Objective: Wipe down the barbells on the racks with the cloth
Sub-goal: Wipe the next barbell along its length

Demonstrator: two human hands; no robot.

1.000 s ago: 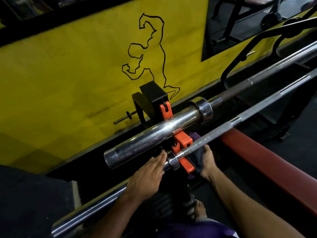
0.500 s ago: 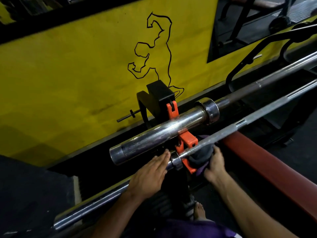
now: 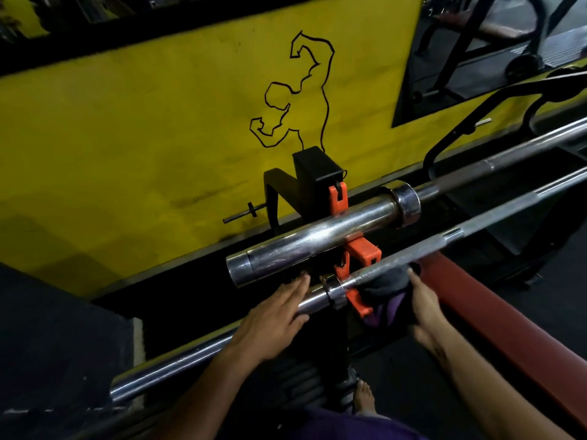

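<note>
Two steel barbells lie on a black rack with orange hooks [image 3: 362, 254]. The nearer barbell [image 3: 495, 214] runs from lower left to upper right. The farther barbell [image 3: 317, 236] shows its thick chrome sleeve above it. My left hand [image 3: 273, 315] rests flat with straight fingers on the nearer bar's sleeve, just left of its collar. My right hand [image 3: 425, 303] holds a dark cloth [image 3: 386, 285] wrapped under and around the nearer bar's shaft, just right of the orange hook. The cloth hides part of the shaft.
A yellow wall [image 3: 127, 138] with a black flexing-figure outline stands behind the rack. A red padded bench [image 3: 495, 315] runs under the bars at right. A black block [image 3: 57, 338] sits at lower left. My bare foot [image 3: 363, 398] stands on the dark floor below.
The view has shifted a little. My right hand with the cloth has slid slightly along the nearer bar's shaft. My left hand stays on the sleeve.
</note>
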